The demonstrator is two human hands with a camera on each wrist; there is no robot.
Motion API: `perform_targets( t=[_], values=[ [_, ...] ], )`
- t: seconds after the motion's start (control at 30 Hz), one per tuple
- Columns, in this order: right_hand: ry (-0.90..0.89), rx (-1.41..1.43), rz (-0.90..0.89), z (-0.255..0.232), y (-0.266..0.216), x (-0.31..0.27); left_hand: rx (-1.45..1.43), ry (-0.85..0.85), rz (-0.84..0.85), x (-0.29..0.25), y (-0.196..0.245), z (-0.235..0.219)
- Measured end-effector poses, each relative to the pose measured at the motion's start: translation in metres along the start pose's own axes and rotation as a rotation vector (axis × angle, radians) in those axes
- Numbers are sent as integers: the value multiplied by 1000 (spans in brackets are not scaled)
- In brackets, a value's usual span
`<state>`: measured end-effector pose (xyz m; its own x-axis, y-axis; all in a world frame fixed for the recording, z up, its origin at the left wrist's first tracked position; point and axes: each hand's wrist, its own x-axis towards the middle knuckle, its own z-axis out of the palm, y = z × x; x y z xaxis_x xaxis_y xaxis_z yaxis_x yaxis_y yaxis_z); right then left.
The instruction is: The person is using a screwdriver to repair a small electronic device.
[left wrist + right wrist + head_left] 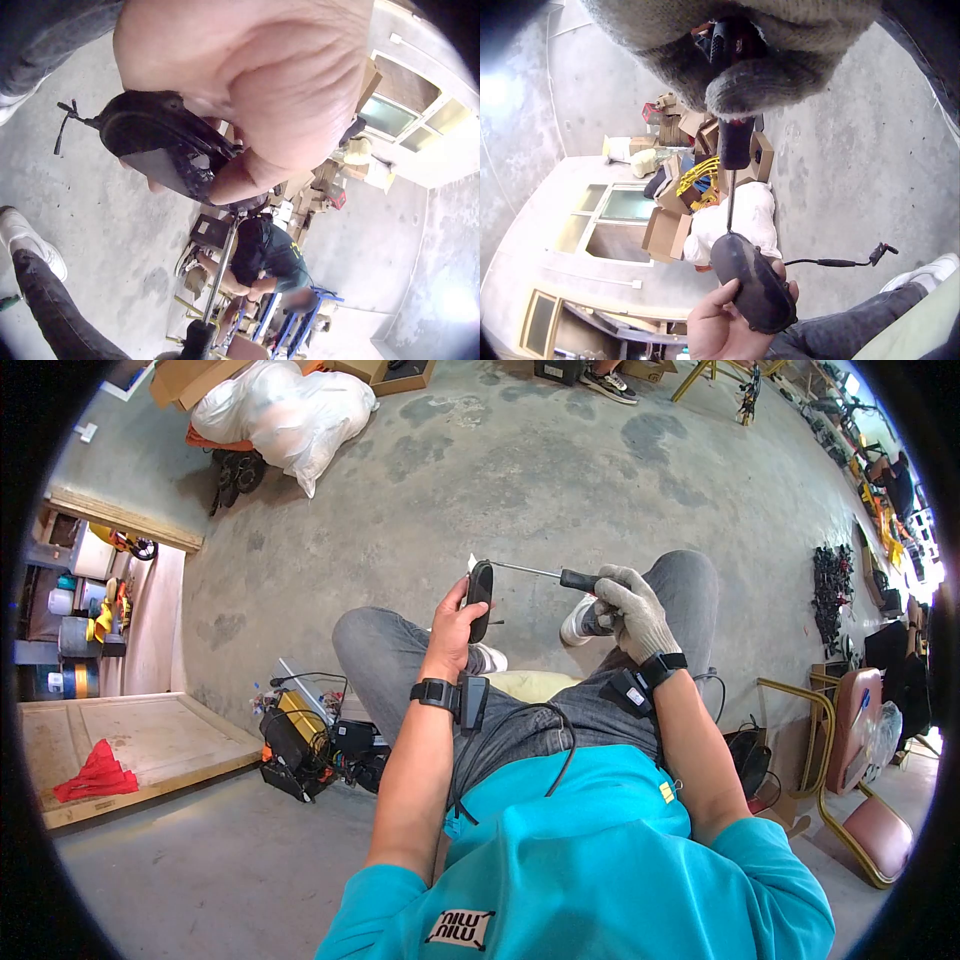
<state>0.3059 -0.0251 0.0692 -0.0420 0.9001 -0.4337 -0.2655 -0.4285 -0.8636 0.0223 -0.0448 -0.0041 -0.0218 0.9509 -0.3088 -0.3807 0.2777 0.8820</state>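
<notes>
A black oval housing [480, 603] is gripped in my bare left hand [452, 632], thumb across its face. From one end of the housing runs a short black cable [832, 262] with a small connector. My right hand [632, 612], in a grey knit glove, grips a screwdriver [578, 580] by its dark handle. The steel shaft [732, 199] points at the housing, its tip right at the end away from the cable. In the left wrist view the palm hides part of the housing [157, 139].
Low on the left stands a pile of electrical parts [300, 730] with cables. A wooden panel [150, 735] bears a red cloth [97, 773]. White bags [285, 420] and cardboard boxes lie ahead, a chair [865, 760] on the right. Another person [266, 259] sits farther off.
</notes>
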Motion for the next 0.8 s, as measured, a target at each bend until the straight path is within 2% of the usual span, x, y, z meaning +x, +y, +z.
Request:
perform_targets(
  t=[0.4, 0.5, 0.6, 0.8],
  values=[
    [-6, -41, 6, 0, -2, -2, 46, 1, -2, 0, -3, 0],
    [-18, -9, 56, -4, 5, 4, 87, 12, 5, -1, -2, 1],
    [28, 1, 25, -3, 5, 2, 112, 29, 4, -1, -3, 1],
    [-84, -147, -9, -9, 4, 2, 176, 58, 11, 0, -6, -3]
  ],
)
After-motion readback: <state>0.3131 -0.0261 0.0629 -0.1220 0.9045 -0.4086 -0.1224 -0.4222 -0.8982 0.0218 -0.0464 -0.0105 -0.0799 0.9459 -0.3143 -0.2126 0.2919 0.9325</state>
